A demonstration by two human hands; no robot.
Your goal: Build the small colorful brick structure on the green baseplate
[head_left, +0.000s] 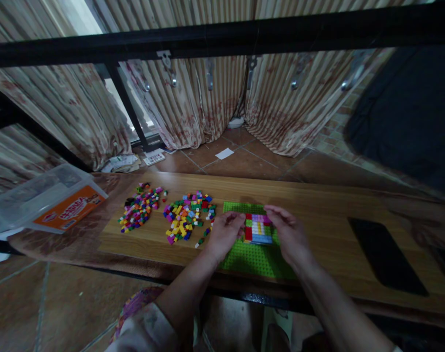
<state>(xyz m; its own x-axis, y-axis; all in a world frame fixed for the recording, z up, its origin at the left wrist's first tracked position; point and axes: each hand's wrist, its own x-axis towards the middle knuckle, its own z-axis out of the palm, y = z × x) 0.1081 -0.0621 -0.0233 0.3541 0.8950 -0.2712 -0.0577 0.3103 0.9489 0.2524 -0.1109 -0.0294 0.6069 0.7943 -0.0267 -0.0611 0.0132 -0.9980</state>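
A small block of toy building bricks (259,229) lies on a green studded baseplate (240,261). Its top shows red, pink, white, yellow and light blue bricks. My left hand (227,232) is at the block's left side, its fingers bent and drawn together near the red bricks. Whatever may be between those fingertips is hidden. On the other side, my right hand (290,237) has its fingers stretched out and partly apart, with the tips at the upper right corner by the pink bricks. Whether those tips press on the block is too dim to tell.
Two piles of loose bricks, a nearer pile (183,222) and a farther pile (139,210), lie left on the wooden board (317,210). A clear plastic box (42,190) with an orange label stands far left. A black flat object (387,256) lies right. A dark metal bar (222,41) crosses above.
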